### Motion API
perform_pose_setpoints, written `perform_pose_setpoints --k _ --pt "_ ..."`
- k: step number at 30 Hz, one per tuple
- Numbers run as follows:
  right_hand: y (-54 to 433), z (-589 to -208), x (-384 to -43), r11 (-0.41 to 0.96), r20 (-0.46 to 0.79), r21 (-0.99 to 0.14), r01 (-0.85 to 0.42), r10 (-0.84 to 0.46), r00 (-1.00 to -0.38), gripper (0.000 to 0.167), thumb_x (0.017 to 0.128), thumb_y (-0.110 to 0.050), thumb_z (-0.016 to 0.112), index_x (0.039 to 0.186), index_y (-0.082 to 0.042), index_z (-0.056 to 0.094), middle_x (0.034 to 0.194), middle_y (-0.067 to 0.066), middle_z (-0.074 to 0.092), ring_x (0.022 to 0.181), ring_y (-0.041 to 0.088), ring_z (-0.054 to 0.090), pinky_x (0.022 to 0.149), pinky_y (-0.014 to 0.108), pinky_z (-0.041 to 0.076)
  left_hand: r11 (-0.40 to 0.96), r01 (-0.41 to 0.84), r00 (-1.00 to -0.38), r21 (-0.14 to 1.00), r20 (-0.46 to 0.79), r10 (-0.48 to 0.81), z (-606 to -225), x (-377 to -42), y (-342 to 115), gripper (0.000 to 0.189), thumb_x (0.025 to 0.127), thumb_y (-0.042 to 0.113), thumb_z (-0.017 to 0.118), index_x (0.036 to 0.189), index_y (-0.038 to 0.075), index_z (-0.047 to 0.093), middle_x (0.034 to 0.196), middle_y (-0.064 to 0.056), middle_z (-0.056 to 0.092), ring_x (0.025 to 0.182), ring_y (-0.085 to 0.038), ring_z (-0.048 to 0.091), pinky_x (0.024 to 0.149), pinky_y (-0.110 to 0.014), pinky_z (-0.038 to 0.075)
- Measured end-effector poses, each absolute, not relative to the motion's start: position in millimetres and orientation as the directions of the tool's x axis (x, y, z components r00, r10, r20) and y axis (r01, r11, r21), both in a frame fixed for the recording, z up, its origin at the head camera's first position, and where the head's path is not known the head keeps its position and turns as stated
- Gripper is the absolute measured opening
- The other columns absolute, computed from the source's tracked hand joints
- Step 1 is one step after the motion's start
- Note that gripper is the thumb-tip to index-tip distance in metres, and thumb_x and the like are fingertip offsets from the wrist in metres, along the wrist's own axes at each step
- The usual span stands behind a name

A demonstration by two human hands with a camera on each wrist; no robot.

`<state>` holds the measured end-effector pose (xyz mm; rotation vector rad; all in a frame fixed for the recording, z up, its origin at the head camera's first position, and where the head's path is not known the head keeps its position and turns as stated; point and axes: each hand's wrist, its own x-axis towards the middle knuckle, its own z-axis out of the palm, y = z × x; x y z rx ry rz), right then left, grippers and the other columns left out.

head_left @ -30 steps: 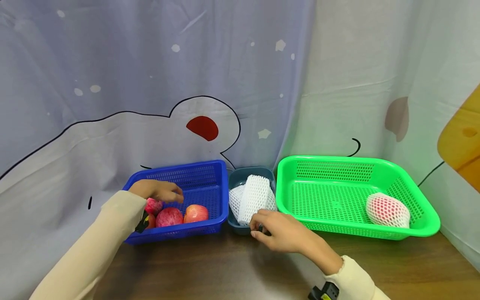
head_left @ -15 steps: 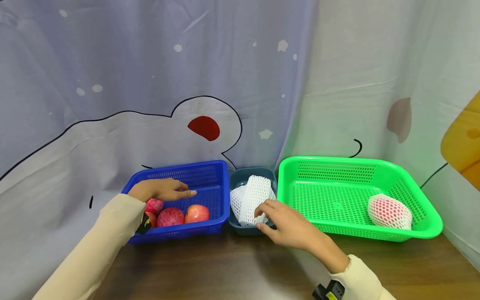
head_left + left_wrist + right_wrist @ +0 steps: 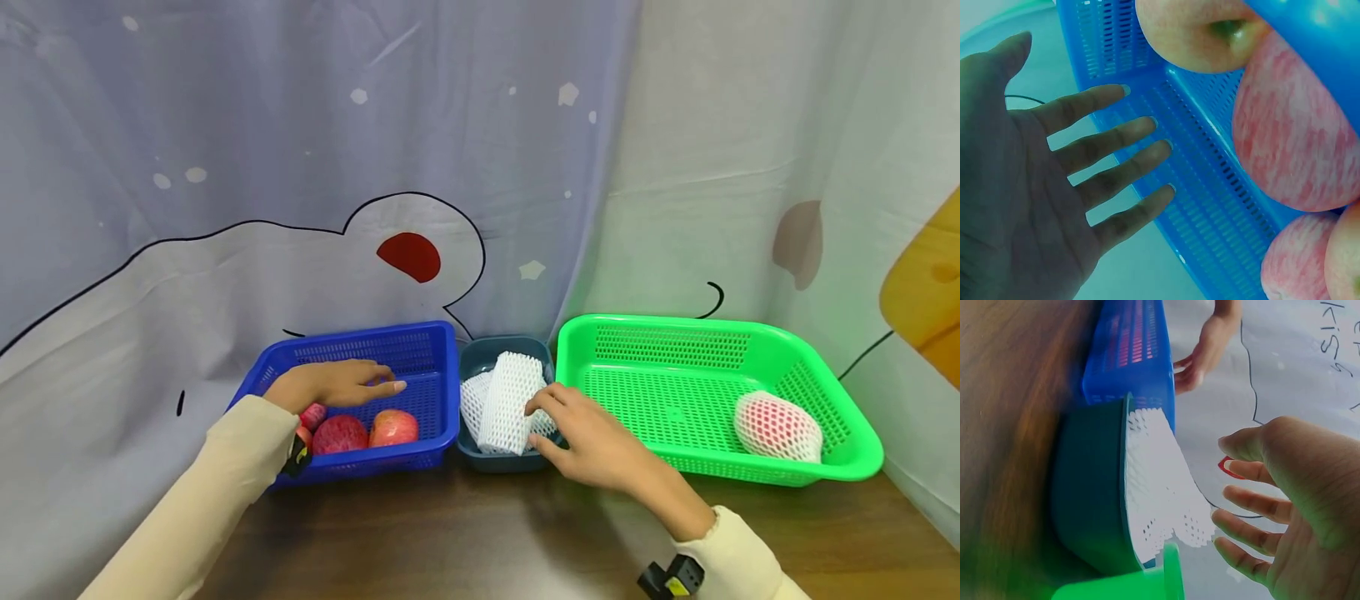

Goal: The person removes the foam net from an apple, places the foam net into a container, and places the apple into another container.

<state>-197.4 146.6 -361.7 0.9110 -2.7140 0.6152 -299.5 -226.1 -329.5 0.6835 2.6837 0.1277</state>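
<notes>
Over the blue basket (image 3: 438,417) hovers my left hand (image 3: 341,385), fingers extended and holding nothing. Beneath and beside it lie several apples, among them a dark red apple (image 3: 341,435) and a paler apple (image 3: 394,428); the left wrist view shows a large striped apple (image 3: 1300,131) apart from the fingers. My right hand (image 3: 592,437) hangs at the right side of the small dark teal bin (image 3: 495,463), its fingers loosely bent and holding nothing. White foam net sleeves (image 3: 512,404) fill that bin, and the right wrist view shows the foam sleeve (image 3: 1157,481) standing above its rim.
To the right stands a green basket (image 3: 652,408) with one fruit in a white foam net (image 3: 778,425) at its right end. All three containers sit side by side on a brown wooden table (image 3: 450,533), against a printed curtain (image 3: 300,125).
My right hand has drifted right, away from the middle of the foam sleeves. My left hand has shifted slightly right over the blue basket, its fingers reaching out more.
</notes>
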Motion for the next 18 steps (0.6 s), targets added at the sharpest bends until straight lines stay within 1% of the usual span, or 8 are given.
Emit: perform_pose_setpoints --k 2,5,10,13,18 --pt "150 -361 -198 0.729 0.33 -0.313 -0.609 -0.518 -0.79 0.03 0.091 -0.028 0.07 0.117 -0.015 0.061 0.118 0.001 0.061 0.105 0.02 0.058 0.09 0.042 0.051 0.876 0.447 -0.814 0.18 -0.323 0.482 -329 -297 -223 0.077 0.098 0.067 0.031 0.145 0.009 0.049 0.153 -0.019 0.045 0.146 -0.043 0.034 0.119 -0.06 0.026" --pt "155 -361 -200 0.743 0.333 -0.298 -0.6 -0.508 -0.794 0.033 0.092 -0.029 0.07 0.119 -0.014 0.061 0.12 0.001 0.061 0.111 0.023 0.059 0.094 0.045 0.05 0.869 0.457 -0.81 0.19 -0.314 0.495 -330 -294 -220 0.072 0.099 0.065 0.031 0.144 0.012 0.05 0.153 -0.018 0.045 0.146 -0.043 0.033 0.118 -0.061 0.026" --pt "164 -359 -200 0.758 0.342 -0.279 -0.59 -0.496 -0.798 0.034 0.091 -0.029 0.07 0.121 -0.015 0.061 0.12 0.0 0.062 0.114 0.025 0.058 0.097 0.049 0.049 0.867 0.464 -0.818 0.183 -0.286 0.499 -329 -291 -217 0.068 0.099 0.065 0.032 0.144 0.017 0.051 0.153 -0.015 0.045 0.147 -0.041 0.034 0.117 -0.062 0.027" --pt "167 -359 -201 0.762 0.348 -0.275 -0.587 -0.49 -0.799 0.033 0.091 -0.028 0.07 0.121 -0.015 0.061 0.121 0.0 0.062 0.116 0.027 0.058 0.099 0.052 0.048 0.863 0.471 -0.82 0.184 -0.269 0.505 -329 -289 -216 0.069 0.098 0.066 0.032 0.144 0.018 0.051 0.154 -0.015 0.044 0.146 -0.041 0.035 0.116 -0.063 0.029" --pt "172 -358 -203 0.772 0.346 -0.262 -0.579 -0.485 -0.803 0.034 0.092 -0.027 0.07 0.122 -0.015 0.061 0.122 0.001 0.062 0.116 0.03 0.058 0.099 0.055 0.047 0.854 0.489 -0.824 0.176 -0.228 0.519 -332 -285 -215 0.068 0.098 0.066 0.033 0.143 0.019 0.052 0.151 -0.012 0.048 0.142 -0.039 0.042 0.113 -0.062 0.035"
